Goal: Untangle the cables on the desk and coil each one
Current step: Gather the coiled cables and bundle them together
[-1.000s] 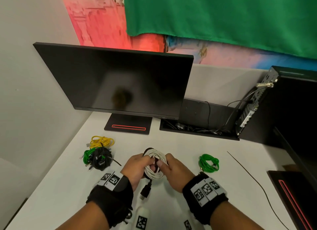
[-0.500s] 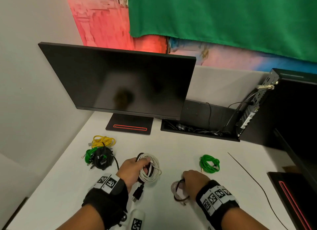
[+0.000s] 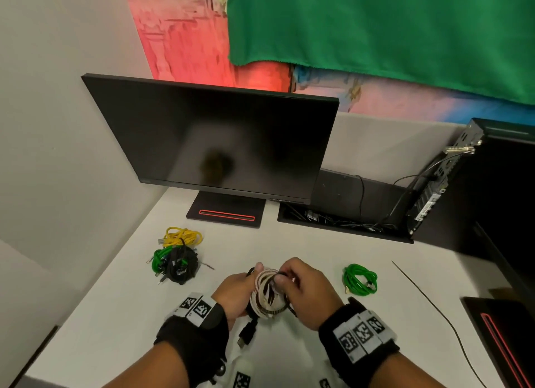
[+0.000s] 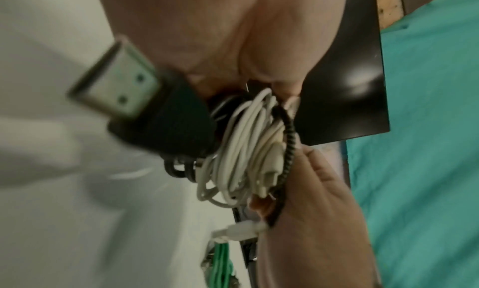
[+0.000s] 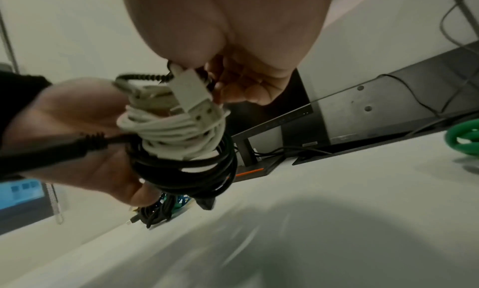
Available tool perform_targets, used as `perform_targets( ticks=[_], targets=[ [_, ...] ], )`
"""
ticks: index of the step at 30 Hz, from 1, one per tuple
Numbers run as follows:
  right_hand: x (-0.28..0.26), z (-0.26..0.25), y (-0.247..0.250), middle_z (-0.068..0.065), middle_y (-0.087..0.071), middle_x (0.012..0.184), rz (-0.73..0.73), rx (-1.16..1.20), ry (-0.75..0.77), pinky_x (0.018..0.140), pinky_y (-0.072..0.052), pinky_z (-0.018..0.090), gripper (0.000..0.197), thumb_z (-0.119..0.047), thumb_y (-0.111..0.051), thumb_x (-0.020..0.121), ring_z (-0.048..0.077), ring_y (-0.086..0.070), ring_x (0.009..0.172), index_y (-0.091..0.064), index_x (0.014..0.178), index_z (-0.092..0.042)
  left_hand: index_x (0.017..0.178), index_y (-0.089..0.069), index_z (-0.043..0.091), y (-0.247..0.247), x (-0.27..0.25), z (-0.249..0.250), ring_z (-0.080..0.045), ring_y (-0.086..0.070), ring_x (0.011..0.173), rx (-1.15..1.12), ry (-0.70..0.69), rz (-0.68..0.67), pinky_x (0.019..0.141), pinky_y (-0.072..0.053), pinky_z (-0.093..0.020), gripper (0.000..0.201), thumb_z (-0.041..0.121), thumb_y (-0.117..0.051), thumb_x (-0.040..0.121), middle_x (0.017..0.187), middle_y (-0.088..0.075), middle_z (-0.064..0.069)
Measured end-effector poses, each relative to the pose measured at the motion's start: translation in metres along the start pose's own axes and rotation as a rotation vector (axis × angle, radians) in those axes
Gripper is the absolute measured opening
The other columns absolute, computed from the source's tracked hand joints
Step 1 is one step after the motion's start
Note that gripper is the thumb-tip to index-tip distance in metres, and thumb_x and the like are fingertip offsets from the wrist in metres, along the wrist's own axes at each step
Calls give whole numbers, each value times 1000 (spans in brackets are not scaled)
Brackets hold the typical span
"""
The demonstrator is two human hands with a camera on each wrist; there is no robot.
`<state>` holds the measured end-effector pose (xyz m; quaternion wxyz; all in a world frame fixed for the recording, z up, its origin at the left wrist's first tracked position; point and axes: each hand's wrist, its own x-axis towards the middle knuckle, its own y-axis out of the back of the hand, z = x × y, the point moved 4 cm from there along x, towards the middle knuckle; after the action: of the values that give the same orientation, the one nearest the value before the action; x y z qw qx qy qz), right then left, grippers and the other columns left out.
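Head view: black plug [image 3: 248, 333] hangs downward below hands.

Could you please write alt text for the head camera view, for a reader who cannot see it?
Both hands, left hand and right hand, hold a bundle of white and black coiled cables above a white desk. A green cable coil lies to the right, a pile of yellow, green and black cables to the left, before a dark monitor.

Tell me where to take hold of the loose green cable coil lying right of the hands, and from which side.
Pinch the bunched loops of the green cable coil across its near edge, coming from above with the right hand. It lies flat on the white desk, apart from everything else, so a top-down grip gathers all strands.
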<state>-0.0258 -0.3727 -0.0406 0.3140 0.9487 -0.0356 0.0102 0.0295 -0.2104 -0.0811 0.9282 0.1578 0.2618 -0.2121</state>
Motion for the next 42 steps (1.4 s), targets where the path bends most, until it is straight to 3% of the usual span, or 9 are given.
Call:
perform_targets(
  ticks=[5,8,12,14,17,22,29,36,42],
  targets=[
    [10,-10,0,-4,-56,87,67,-159,89,73,-44,29,17,-33,-48,101,14,-50,80,-53,92,-20,108,-75,22,-10,-10,12,-16,-71,98,-315,20,-173,79,-55,-31,57,68,-47,89,105,-75,-5],
    [15,-6,-1,-2,-56,88,67,-183,86,74,-43,31,17,-32,-49,100,15,-49,82,-56,94,-18,99,-73,11,-9,-11,21,-16,-72,76,-202,-79,-110,61,-53,-24,26,22,-69,76,88,-76,-9],
    [16,11,-1,-13,-54,91,-19,-124,47,69,-43,24,31,-56,-46,91,4,-51,77,-59,98,-29,85,-72,6,-3,-6,17,-23,-67,72,-105,-105,35,71,-53,-38,33,20,-65,56,78,-73,-14],
    [27,38,24,-14,-55,93,54,-107,-63,67,-40,21,30,-61,-48,89,3,-54,77,-59,96,-34,77,-72,7,2,2,12,-23,-67,70,-80,-95,87,73,-55,-39,29,20,-66,52,80,-74,-17],
    [37,93,83,3,-61,106,256,-229,-371,78,-44,27,10,-34,-59,96,20,-57,86,-63,95,-25,72,-73,10,11,7,6,-22,-69,69,-49,-78,106,72,-57,-36,26,20,-70,48,78,-75,-14],
    [30,155,110,11,-63,123,-114,-576,-740,90,-49,30,31,-26,-55,96,27,-61,109,-61,122,-11,77,-74,8,13,12,0,-28,-70,72,-79,-31,90,76,-57,-42,43,30,-74,40,79,-75,-16],
    [11,139,74,4,-69,91,-164,-342,-693,76,-51,29,12,-22,-66,92,20,-65,86,-67,98,-12,88,-74,9,15,11,1,-29,-73,85,-134,-8,108,91,-55,-50,45,43,-72,58,84,-77,-10],
    [10,40,37,-5,-72,83,-199,209,-240,59,-51,20,3,-33,-70,88,9,-67,68,-68,88,-35,86,-73,6,16,5,1,-35,-72,87,-30,-6,118,87,-55,-52,56,51,-72,53,83,-76,-14],
    [18,13,0,-7,-60,85,-21,78,-178,65,-43,25,15,-36,-70,88,12,-57,74,-56,83,-32,88,-76,12,8,1,7,-28,-73,88,-104,13,51,84,-58,-47,59,68,-59,80,87,-76,-10]
  ],
)
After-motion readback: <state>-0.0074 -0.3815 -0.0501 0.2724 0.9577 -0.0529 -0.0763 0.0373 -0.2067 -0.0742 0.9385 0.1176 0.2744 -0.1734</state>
